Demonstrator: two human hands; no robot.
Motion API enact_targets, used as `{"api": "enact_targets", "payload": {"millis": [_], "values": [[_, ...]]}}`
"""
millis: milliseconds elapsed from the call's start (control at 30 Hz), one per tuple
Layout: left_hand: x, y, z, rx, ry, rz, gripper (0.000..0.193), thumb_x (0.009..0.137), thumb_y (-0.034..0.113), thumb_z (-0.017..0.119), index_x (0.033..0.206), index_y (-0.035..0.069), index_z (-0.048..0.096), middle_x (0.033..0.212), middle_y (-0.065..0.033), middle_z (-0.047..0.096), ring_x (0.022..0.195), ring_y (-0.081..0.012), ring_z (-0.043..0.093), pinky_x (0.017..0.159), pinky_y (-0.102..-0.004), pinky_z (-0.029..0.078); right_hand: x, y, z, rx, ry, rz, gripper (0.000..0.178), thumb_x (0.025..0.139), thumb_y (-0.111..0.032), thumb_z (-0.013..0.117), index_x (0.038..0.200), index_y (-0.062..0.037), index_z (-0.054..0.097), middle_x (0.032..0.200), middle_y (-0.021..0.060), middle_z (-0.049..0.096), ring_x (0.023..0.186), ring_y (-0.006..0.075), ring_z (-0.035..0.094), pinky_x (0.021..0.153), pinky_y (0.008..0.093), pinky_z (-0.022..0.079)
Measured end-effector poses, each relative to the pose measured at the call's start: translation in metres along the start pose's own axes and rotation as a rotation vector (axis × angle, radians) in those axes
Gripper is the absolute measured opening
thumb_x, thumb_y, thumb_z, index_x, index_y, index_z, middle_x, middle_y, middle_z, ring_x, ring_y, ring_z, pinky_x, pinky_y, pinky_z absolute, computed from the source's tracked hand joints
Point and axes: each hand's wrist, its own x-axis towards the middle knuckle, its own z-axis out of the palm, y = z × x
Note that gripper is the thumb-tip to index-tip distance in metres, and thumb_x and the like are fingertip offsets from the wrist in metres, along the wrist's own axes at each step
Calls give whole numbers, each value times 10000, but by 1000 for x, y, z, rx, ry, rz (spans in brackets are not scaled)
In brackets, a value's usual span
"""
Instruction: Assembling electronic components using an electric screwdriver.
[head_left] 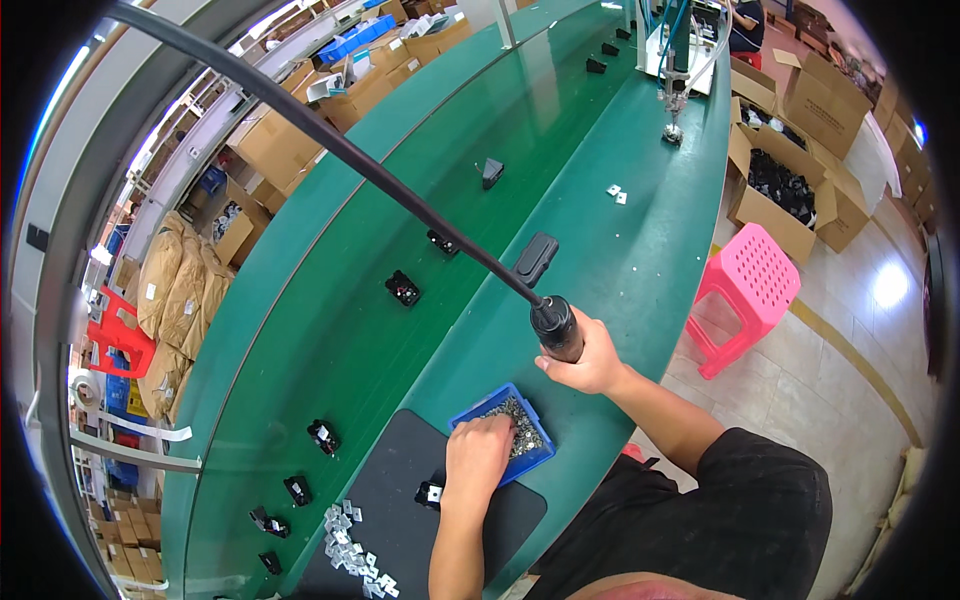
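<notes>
My right hand (590, 358) is wrapped round the black handle of an electric screwdriver (556, 328), whose thick dark cord runs up to the far left. My left hand (480, 452) reaches over the near edge of a blue tray (536, 463) of small metal screws. Its fingers are curled down among the screws (526, 432), and the fingertips are hidden. Beside my left wrist, a small black housing (428, 494) with a silvery plate lies on a dark mat (400, 450). Several loose metal plates (350, 552) lie in a heap at the mat's left side.
A green conveyor belt (350, 370) beyond the worktop carries several black housings (403, 289). A dark oblong case (537, 259) lies near the belt's edge. To the right stand a pink stool (750, 285) and open cartons (742, 205). Another person (745, 25) sits at the far end.
</notes>
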Motion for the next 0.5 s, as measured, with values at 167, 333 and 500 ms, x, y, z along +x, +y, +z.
{"api": "enact_targets", "payload": {"millis": [167,333,500], "values": [[-7,0,-3,-57,34,-15,110,764,68,599,868,63,632,754,-108,652,723,-290,641,673,-401,501,1,-2,8,43,33,2,380,693,-78,727,1022,-19,547,754,9,595,663,69,537,635,240,457],[-11,5,0,-76,25,-69,185,761,45,572,934,62,635,783,-129,662,733,-310,648,682,-415,517,-2,-1,5,132,28,77,312,700,-40,704,957,-24,527,689,-13,559,603,53,490,567,225,420],[-17,8,-1,-187,117,-35,204,765,51,591,963,57,643,881,-148,676,833,-300,654,743,-387,522,4,-5,11,127,39,28,300,710,-20,687,958,-24,518,665,-7,541,582,54,477,538,228,417]]}}
